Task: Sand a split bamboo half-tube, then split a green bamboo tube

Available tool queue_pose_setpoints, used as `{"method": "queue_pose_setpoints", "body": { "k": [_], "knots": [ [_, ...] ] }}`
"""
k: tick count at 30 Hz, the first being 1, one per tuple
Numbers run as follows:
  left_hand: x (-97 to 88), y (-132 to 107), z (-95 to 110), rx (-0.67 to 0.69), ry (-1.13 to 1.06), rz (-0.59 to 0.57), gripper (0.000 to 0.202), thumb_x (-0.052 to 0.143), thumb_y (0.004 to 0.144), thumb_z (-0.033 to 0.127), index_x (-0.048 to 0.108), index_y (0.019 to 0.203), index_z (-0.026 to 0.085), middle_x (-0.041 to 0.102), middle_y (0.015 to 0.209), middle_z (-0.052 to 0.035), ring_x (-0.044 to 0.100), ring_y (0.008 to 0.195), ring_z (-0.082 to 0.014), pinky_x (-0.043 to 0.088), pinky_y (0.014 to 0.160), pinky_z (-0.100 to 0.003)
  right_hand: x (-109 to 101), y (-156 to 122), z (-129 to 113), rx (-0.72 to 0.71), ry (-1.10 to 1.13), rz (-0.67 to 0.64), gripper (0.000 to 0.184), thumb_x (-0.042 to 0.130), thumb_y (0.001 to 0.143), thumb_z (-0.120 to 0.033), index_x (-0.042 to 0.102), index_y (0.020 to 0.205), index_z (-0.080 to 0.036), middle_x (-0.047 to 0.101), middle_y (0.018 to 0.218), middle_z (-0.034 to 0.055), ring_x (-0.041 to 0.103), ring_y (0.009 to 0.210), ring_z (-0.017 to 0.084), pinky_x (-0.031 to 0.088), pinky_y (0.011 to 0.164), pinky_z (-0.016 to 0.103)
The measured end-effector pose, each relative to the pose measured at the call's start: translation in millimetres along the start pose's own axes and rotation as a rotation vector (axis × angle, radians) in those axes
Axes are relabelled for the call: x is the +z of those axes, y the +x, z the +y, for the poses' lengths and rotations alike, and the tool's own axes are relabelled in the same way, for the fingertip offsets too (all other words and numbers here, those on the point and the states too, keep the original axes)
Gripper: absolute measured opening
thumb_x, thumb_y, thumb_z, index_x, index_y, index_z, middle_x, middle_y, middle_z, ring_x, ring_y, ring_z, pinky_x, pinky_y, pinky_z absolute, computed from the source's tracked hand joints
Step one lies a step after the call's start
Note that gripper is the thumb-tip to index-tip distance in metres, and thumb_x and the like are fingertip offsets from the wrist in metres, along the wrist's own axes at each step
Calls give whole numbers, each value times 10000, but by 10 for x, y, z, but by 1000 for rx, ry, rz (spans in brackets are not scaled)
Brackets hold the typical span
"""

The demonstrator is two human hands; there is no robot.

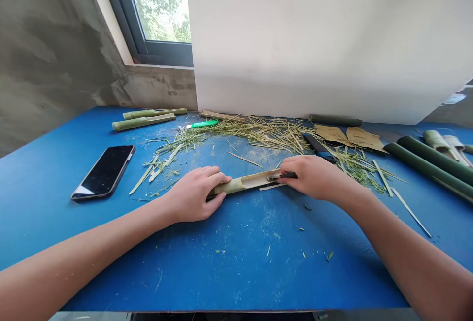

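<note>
A bamboo piece (254,179) with its upper side cut open lies on the blue table, its pale hollow facing up. My left hand (197,190) is closed around its uncut left end, thumb on the near side. Near the other end, my right hand (305,176) grips a small black-handled tool (287,176). The tool's bent metal tip rests in the bamboo's hollow; its exact shape is too small to make out. Part of the bamboo's right end is hidden behind the right fingers. A thin strip lies under it.
Bamboo shavings (266,131) spread behind the hands, with a green cutter (203,124) and a dark-handled tool (318,146) among them. A phone (105,171) lies left. Cut bamboo pieces (144,121) stand back left; dark green bamboo tubes (430,166) lie right, near brown sandpaper-like sheets (364,138).
</note>
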State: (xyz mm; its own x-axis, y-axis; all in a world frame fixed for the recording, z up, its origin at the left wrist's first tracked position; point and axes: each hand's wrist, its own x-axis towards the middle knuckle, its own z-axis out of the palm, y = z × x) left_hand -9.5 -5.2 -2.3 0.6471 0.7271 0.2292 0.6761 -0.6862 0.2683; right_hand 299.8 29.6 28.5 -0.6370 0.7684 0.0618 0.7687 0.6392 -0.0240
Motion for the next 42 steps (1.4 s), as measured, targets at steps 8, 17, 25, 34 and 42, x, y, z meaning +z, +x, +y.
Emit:
{"method": "queue_pose_setpoints", "body": {
  "k": [8,17,25,34,42],
  "knots": [
    [21,-8,26,22,53,28,308,493,973,308,636,1214,180,653,1017,-77,602,903,-223,481,780,-365,-10,-32,-168,-126,-9,35,233,529,1004,-245,757,958,-239,743,996,42,669,868,207,446,721,319],
    [41,-1,38,23,86,12,350,463,995,326,617,1270,173,652,1030,-98,603,923,-232,496,799,-371,82,89,-241,-193,-82,102,278,485,1021,-231,734,900,-205,725,887,58,639,812,201,414,688,319],
    [45,-3,34,-3,57,6,356,469,994,319,614,1276,156,648,1055,-109,610,946,-243,503,813,-382,42,55,-191,-150,-130,78,243,506,999,-192,724,893,-193,725,897,66,646,829,214,422,696,322],
    [43,3,34,-24,42,6,367,474,990,327,622,1280,158,658,1071,-113,620,964,-247,508,833,-386,88,41,-89,-38,24,157,206,557,988,-256,739,1084,-245,775,965,45,700,854,227,479,715,326],
    [-57,-9,-65,-146,-75,-2,326,499,979,354,661,1221,208,699,1100,-89,659,993,-236,510,839,-352,156,103,61,-169,87,354,137,593,960,-322,697,956,-231,692,1082,105,627,1022,287,497,921,463]
  ]
}}
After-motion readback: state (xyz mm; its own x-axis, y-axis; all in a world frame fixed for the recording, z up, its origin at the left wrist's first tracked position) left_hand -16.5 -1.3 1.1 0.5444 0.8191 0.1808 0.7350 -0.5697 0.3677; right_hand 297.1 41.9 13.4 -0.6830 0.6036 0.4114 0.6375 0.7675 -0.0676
